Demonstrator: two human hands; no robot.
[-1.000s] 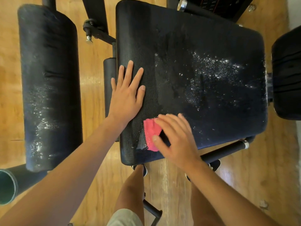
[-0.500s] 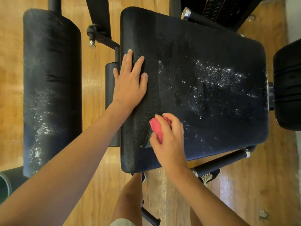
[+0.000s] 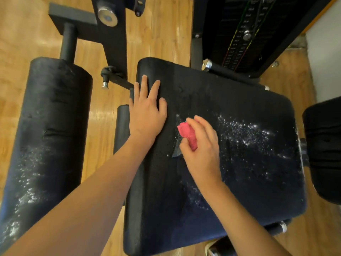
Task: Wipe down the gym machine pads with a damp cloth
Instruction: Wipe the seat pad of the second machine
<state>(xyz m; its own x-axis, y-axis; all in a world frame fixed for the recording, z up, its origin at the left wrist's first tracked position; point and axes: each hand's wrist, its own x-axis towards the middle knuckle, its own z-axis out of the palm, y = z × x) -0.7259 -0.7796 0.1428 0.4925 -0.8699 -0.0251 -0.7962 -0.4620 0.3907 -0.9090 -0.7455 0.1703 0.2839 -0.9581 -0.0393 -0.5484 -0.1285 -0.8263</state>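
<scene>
Gripping the pink cloth (image 3: 187, 134) bunched in curled fingers, the right hand (image 3: 202, 152) presses it mid-left on the seat pad (image 3: 258, 191). White residue (image 3: 245, 133) lies to its right, spread across the pad's width, so the next stroke probably goes rightward. Left hand (image 3: 147, 113) lies flat, fingers straight, bracing the pad's left edge; right hand is nearer.

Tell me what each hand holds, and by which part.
The right hand grips the bunched pink cloth, thumb and fingers curled round its right side, against the seat pad. The left hand holds nothing; it rests flat on that pad.
</scene>
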